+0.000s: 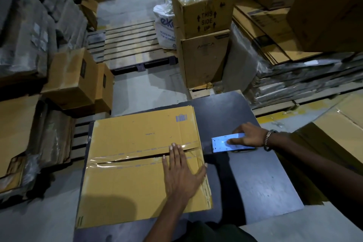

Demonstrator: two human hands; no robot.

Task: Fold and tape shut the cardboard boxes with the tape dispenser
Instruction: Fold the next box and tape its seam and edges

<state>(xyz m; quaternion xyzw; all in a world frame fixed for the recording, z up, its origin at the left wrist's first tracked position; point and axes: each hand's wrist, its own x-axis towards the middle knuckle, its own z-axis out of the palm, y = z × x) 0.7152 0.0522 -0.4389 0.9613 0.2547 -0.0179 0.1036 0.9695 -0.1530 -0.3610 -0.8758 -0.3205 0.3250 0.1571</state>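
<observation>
- Cardboard box lying on the dark worktop, top flaps folded shut, clear tape running along the centre seam, a narrow gap showing between the flaps.
- Left hand laid flat on the box near its right end, palm down, fingers straight and together across the seam, thumb splayed out toward the box's right edge; nothing gripped.
- Left forearm rising from the bottom of the view, angled up and left.
- Right hand out on the worktop to the right of the box, well apart from it, fingers curled over a light blue flat object, thumb lying on its top face; hard to tell whether this is the tape dispenser.
- Beaded bracelet on the right wrist, forearm entering from the right edge.
- Beyond the worktop: stacked brown boxes, one marked "THIS SIDE UP" and filled with clear plastic, a wooden pallet, a white sack, flattened cardboard at the right.
</observation>
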